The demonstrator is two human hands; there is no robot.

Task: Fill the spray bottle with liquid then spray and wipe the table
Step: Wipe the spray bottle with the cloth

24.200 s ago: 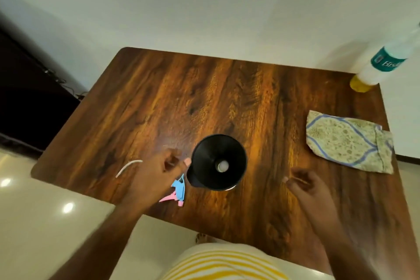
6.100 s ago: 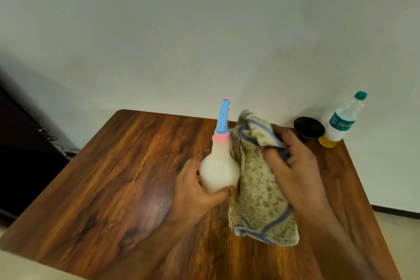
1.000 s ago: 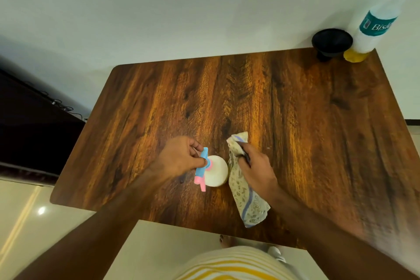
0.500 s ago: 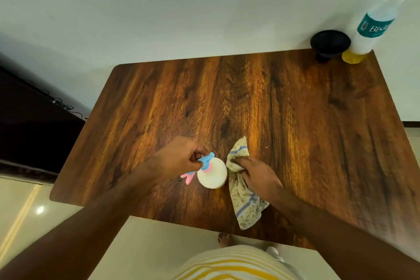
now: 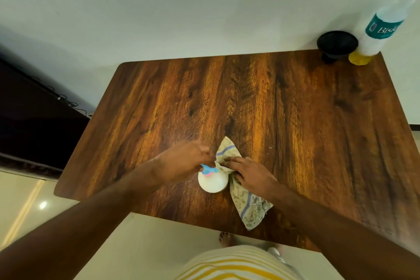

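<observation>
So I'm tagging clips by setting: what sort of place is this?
Probably a room in a home: a wooden table against a plain wall, tiled floor, bare foot.

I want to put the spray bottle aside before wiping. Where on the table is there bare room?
The table shows bare wood across the middle and far left, and down the right side below the funnel and water bottle. The near middle is crowded: spray bottle, cloth, left hand, right hand.

The water bottle [image 5: 384,20] at the table's far right corner carries a teal label with white letters reading "Bisle", cut off at the edge
</observation>
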